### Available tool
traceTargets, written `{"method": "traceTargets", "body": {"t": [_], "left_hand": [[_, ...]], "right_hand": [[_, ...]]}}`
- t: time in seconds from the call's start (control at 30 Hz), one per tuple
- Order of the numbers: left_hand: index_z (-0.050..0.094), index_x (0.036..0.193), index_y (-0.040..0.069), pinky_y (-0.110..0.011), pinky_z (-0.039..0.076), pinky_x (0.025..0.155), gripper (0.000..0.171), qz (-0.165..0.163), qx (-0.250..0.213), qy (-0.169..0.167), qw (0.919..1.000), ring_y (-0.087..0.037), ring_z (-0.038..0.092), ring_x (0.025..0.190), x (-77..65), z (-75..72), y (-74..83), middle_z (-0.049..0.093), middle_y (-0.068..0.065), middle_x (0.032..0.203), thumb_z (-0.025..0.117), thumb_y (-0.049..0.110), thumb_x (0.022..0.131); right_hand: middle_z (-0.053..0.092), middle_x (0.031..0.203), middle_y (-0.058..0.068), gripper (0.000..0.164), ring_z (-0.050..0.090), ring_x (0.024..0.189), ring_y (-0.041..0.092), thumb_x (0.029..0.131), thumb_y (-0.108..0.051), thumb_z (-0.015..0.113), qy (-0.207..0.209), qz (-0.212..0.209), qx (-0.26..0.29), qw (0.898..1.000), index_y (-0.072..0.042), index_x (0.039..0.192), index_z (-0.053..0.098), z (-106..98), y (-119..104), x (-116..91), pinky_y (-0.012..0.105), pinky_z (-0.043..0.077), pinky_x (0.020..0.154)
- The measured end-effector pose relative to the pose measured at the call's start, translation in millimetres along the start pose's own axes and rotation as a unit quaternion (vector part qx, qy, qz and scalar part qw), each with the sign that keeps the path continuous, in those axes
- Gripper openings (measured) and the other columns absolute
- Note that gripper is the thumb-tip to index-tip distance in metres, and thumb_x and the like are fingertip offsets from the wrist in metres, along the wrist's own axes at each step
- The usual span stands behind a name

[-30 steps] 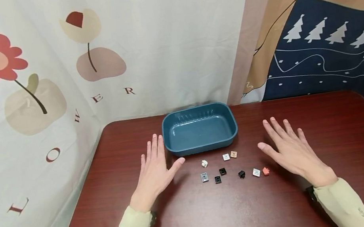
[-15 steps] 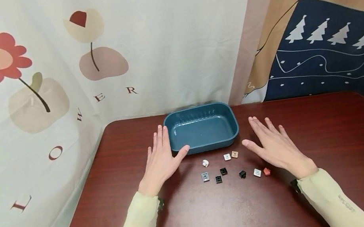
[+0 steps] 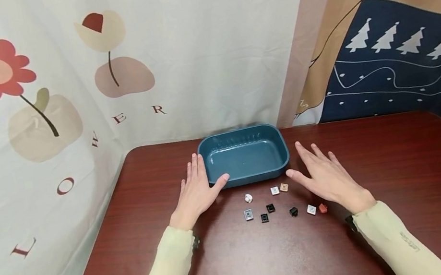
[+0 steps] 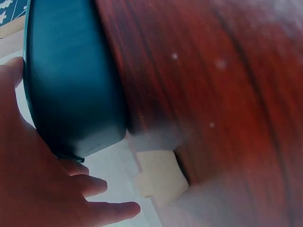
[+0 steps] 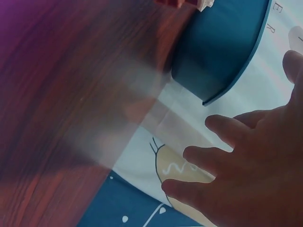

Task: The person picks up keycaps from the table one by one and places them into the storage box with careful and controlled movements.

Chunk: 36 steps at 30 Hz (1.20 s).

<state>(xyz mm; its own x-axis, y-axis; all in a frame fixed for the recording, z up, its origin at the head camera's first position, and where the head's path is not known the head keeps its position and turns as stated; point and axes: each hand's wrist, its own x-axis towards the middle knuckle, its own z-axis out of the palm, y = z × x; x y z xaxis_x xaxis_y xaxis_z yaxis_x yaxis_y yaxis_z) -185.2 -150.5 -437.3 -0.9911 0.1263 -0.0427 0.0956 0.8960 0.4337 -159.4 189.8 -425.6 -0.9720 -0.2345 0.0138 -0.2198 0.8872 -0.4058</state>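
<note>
A blue rectangular plastic bin (image 3: 247,179) stands at the back of the table. My left hand (image 3: 195,195) is at its front left corner, fingers straight along the left side and thumb at the front rim. Whether it touches the bin is hard to tell. My right hand (image 3: 328,178) is spread in the air to the right of the bin, apart from it and holding nothing. Small pieces that look like keycaps lie before the bin: a white one (image 3: 248,198), a grey one (image 3: 248,214), a tan one (image 3: 284,187), a black one (image 3: 294,212) and a red one (image 3: 323,208) among them.
The reddish-brown wooden table (image 3: 242,270) reaches back to a printed white curtain (image 3: 206,52). A navy cloth with white trees (image 3: 405,63) hangs at the back right.
Both hands have moved closer to the bin: the left a little right and forward, the right clearly leftward. The small pieces and the bin have stayed in place.
</note>
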Motion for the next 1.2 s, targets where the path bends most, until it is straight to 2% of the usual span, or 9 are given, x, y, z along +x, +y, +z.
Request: {"method": "traceTargets", "body": {"t": [0.23,0.53,0.73,0.97,1.2], "left_hand": [[-0.005,0.155,0.011,-0.061,0.016,0.11,0.108,0.008,0.012,-0.002,0.9999,-0.027,-0.004,0.147,-1.3,-0.1,5.5,-0.007,-0.007,0.162,0.033,0.082,0.084],[-0.002,0.156,0.009,-0.062,0.016,0.11,0.106,0.013,0.018,0.008,0.9997,-0.029,-0.007,0.146,-1.0,3.3,9.2,-0.01,-0.005,0.161,0.038,0.078,0.086],[0.004,0.156,0.01,-0.062,0.018,0.109,0.104,0.019,0.026,0.02,0.9993,-0.031,-0.006,0.146,-1.9,3.3,8.9,-0.012,0.001,0.161,0.037,0.079,0.085],[0.002,0.156,0.011,-0.062,0.019,0.109,0.106,0.024,0.031,0.011,0.9992,-0.03,-0.004,0.147,-1.2,3.3,10.4,-0.01,0.0,0.161,0.032,0.082,0.083],[0.0,0.156,0.011,-0.061,0.018,0.109,0.109,0.021,0.03,0.009,0.9993,-0.03,-0.007,0.146,0.7,6.1,12.8,-0.011,-0.002,0.161,0.031,0.084,0.082]], "right_hand": [[0.025,0.157,0.014,0.093,0.013,0.144,0.041,0.091,-0.071,0.038,0.007,0.005,-0.005,1.0,-0.01,0.156,0.015,-9.1,10.5,-11.0,0.068,0.01,0.106],[0.014,0.16,0.012,0.093,0.01,0.144,0.041,0.091,-0.069,0.04,0.008,0.005,-0.008,1.0,-0.009,0.156,0.012,-17.9,21.0,-34.5,0.067,0.008,0.107],[0.014,0.161,0.007,0.092,0.016,0.143,0.039,0.09,-0.07,0.044,0.003,-0.02,-0.03,0.999,-0.013,0.156,0.015,-15.8,22.6,-51.5,0.064,0.017,0.107],[0.015,0.161,0.005,0.093,0.018,0.143,0.038,0.087,-0.069,0.05,-0.017,-0.06,-0.047,0.997,-0.018,0.157,0.017,-8.1,18.3,-65.7,0.063,0.022,0.107],[0.026,0.157,0.009,0.089,0.028,0.14,0.037,0.084,-0.063,0.063,-0.021,-0.097,-0.056,0.994,-0.012,0.151,0.034,2.1,17.4,-75.7,0.062,0.029,0.104]]}}
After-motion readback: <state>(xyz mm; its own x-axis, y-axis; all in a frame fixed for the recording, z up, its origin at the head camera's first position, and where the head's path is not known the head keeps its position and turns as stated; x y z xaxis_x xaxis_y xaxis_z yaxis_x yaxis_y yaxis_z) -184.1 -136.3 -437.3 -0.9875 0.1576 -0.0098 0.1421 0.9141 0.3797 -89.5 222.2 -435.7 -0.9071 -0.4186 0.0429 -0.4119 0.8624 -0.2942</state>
